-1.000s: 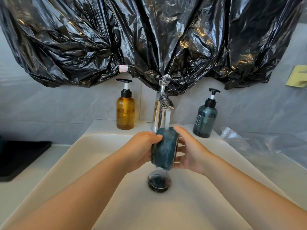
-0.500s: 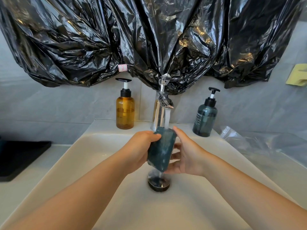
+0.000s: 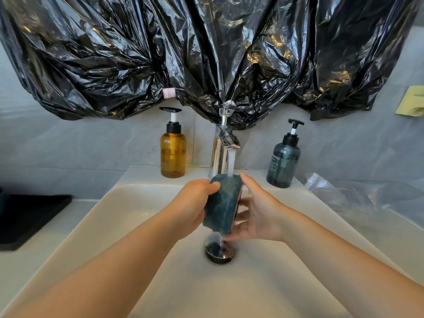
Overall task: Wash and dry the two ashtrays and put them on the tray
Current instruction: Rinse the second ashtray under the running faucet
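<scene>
A dark teal ashtray (image 3: 221, 203) stands on edge under the running stream from the chrome tap (image 3: 221, 154), above the drain (image 3: 220, 251) of the white basin (image 3: 137, 226). My left hand (image 3: 195, 203) grips its outer side, thumb on the top rim. My right hand (image 3: 259, 216) lies against the open face, thumb up by the rim, fingers spread and touching the inside and lower edge. A black tray (image 3: 27, 216) lies on the counter at the far left. No second ashtray shows.
An amber pump bottle (image 3: 172, 152) stands left of the tap and a teal pump bottle (image 3: 283, 164) right of it. Crumpled clear plastic (image 3: 355, 193) lies on the right counter. Black plastic sheeting (image 3: 206, 53) hangs over the wall above.
The ashtray has tilted a little, its top leaning right under the stream. My right hand's fingers have slid lower along the open face. My left hand keeps its grip.
</scene>
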